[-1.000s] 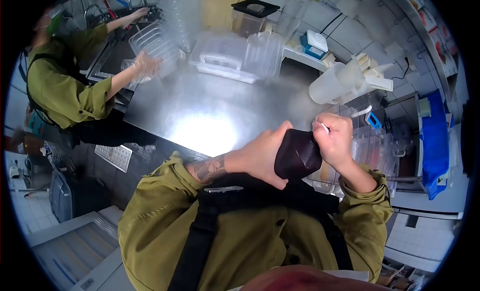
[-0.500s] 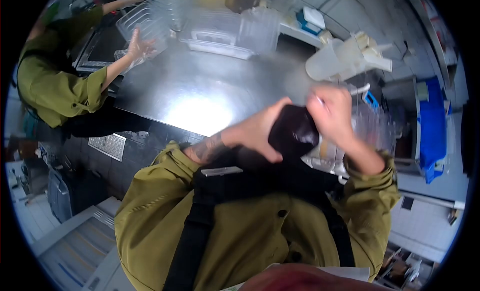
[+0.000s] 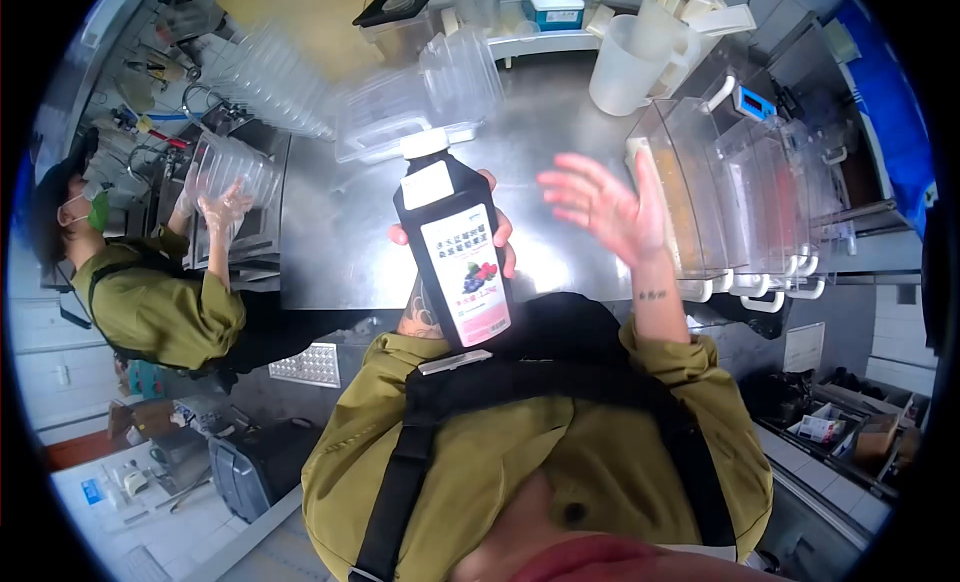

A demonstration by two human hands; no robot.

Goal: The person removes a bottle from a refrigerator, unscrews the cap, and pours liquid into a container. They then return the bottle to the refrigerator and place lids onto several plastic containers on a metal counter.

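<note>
A dark bottle [image 3: 462, 252] with a white cap and a white and pink fruit label stands nearly upright, tilted slightly, in front of my chest. My left hand [image 3: 503, 232] is wrapped round it from behind, fingertips showing at both sides. Its label faces me. To the right, my right hand [image 3: 605, 207] is raised with spread fingers and holds nothing; it does not touch the bottle. Both hands are over the near part of the steel table [image 3: 340, 242].
Clear plastic containers [image 3: 375, 122] stand behind the bottle. A co-worker [image 3: 160, 302] at the left holds stacked clear tubs [image 3: 235, 172] by the sink. At the right are a translucent jug [image 3: 615, 72] and clear bins with white handles [image 3: 685, 202].
The bottle has turned from its dark side to its label and moved left with my left hand. My right hand has come off it and opened. The view has shifted.
</note>
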